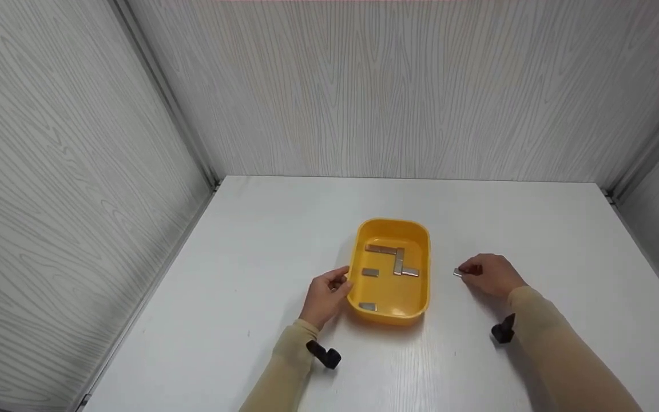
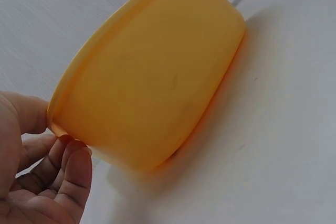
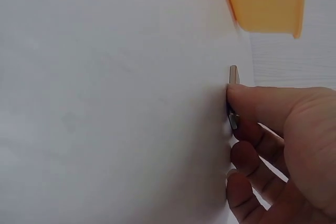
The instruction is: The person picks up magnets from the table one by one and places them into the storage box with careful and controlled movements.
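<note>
A yellow plastic tub [image 1: 396, 296] stands on the white table, several small flat silver metal bars lying on its floor. Some of these bars [image 1: 399, 260] meet end to end in a zigzag; a single bar [image 1: 370, 272] lies apart at the left, another bar [image 1: 368, 306] near the close end. My left hand [image 1: 324, 297] grips the tub's left rim between thumb and fingers, as the left wrist view shows. To the right of the tub, my right hand [image 1: 492, 276] pinches a silver metal bar [image 3: 233, 74] close over the tabletop, thumb and fingers covering its middle.
White wood-grain panels [image 1: 398, 91] enclose the table [image 1: 272, 229] at the back and both sides. Black straps with small mounts [image 1: 324, 355] sit on both wrists. The tub's side wall [image 3: 268, 3] shows at the top of the right wrist view.
</note>
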`<act>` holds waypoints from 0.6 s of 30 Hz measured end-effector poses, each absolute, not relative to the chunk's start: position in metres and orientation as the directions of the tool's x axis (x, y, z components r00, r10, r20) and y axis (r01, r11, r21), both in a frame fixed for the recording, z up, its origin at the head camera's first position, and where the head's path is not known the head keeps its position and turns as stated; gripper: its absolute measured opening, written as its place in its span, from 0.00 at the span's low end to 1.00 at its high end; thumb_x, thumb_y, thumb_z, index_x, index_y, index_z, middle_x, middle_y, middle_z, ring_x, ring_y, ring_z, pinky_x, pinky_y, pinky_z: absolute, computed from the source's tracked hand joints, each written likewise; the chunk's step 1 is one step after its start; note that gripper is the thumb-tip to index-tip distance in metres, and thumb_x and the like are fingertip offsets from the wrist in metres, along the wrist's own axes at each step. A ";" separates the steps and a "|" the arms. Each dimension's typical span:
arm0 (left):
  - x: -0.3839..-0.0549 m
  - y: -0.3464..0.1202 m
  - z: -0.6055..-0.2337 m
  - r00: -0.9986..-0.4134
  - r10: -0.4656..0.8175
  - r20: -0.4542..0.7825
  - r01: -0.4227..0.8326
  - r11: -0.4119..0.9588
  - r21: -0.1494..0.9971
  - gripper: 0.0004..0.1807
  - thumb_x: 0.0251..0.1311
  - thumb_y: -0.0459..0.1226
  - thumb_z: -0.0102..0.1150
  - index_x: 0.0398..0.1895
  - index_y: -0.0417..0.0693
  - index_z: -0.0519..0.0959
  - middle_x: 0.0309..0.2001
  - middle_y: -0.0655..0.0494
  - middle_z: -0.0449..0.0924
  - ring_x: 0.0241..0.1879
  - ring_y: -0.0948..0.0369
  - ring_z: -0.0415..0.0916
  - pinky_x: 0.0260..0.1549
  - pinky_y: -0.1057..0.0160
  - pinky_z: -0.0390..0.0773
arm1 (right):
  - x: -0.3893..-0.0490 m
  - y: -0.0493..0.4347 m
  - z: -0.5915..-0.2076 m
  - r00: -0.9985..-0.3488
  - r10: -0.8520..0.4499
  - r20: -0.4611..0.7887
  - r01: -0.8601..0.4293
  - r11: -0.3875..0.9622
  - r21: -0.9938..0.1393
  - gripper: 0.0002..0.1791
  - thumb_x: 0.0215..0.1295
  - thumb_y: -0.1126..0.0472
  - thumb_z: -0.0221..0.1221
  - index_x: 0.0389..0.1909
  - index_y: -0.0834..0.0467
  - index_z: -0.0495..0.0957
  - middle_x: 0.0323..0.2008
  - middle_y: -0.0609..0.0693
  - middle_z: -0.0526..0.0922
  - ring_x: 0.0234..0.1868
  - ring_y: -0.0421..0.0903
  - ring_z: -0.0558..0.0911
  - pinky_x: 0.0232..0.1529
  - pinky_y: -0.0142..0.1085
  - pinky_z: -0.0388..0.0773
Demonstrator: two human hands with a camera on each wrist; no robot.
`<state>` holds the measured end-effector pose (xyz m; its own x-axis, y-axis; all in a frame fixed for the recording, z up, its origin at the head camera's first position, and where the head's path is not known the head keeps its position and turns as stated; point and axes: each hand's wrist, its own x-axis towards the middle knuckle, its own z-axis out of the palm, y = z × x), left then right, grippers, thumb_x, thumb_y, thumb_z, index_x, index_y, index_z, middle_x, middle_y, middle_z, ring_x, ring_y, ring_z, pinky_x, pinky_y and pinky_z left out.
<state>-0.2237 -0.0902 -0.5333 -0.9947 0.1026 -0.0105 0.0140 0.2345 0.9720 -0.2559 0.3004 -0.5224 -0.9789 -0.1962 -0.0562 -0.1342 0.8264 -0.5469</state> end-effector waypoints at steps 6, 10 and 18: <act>-0.225 -0.088 -0.533 -0.995 0.098 -0.015 0.008 0.232 0.973 0.21 0.64 0.38 0.59 0.61 0.47 0.76 0.43 0.55 0.77 0.43 0.58 0.71 0.42 0.65 0.76 | -0.241 0.299 -0.524 -0.979 -0.198 -0.048 -0.141 0.827 -0.544 0.11 0.59 0.58 0.64 0.43 0.51 0.84 0.38 0.46 0.82 0.42 0.48 0.76 0.49 0.48 0.73; -0.224 -0.088 -0.534 -0.995 0.103 0.002 0.024 0.213 0.977 0.22 0.64 0.38 0.59 0.61 0.47 0.76 0.43 0.54 0.76 0.43 0.58 0.71 0.41 0.66 0.76 | -0.229 0.295 -0.524 -0.980 -0.189 -0.053 -0.131 0.831 -0.540 0.10 0.58 0.57 0.65 0.42 0.50 0.84 0.37 0.45 0.82 0.41 0.47 0.76 0.48 0.47 0.73; -0.222 -0.089 -0.540 -0.995 0.104 0.013 0.031 0.175 0.984 0.22 0.64 0.38 0.59 0.62 0.45 0.75 0.46 0.53 0.77 0.44 0.58 0.71 0.41 0.67 0.76 | -0.208 0.291 -0.521 -0.979 -0.189 -0.078 -0.113 0.817 -0.566 0.09 0.57 0.58 0.65 0.40 0.50 0.84 0.36 0.43 0.82 0.39 0.45 0.76 0.45 0.44 0.74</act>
<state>-0.2223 -0.0893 -0.5397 -0.9945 0.1040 0.0125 0.0307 0.1753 0.9840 -0.2077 0.2907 -0.5211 -0.9788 -0.1893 -0.0777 -0.1131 0.8169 -0.5656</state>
